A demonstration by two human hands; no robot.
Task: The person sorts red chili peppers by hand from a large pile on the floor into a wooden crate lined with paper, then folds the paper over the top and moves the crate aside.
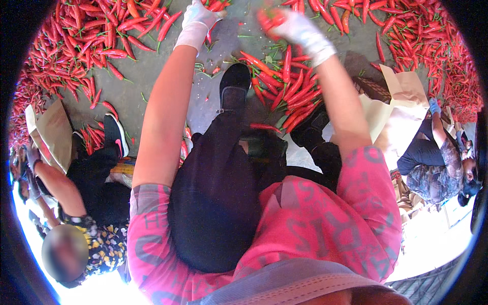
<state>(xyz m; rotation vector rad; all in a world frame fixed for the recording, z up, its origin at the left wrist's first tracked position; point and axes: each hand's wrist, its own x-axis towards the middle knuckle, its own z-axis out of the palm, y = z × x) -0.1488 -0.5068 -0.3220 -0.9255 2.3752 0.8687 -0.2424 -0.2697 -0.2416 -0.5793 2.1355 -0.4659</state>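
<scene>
My left hand (199,20), in a white glove, is at the top edge of the view. Red chili peppers (216,5) lie within its grip, and its fingertips are partly cut off. Also gloved in white, my right hand (291,27) holds a small bunch of red chili peppers (271,20), blurred by motion. Below it, a loose pile of red chili peppers (295,89) with green stems rests on the grey floor (204,91), beside my black shoe (235,82).
Large heaps of chilies spread at left (87,34) and right (423,34). Open brown paper bags stand at right (404,103) and left (53,129). One person (99,206) sits close at left; another (431,167) is at right. A dark crate (371,89) is partly hidden behind the right bag.
</scene>
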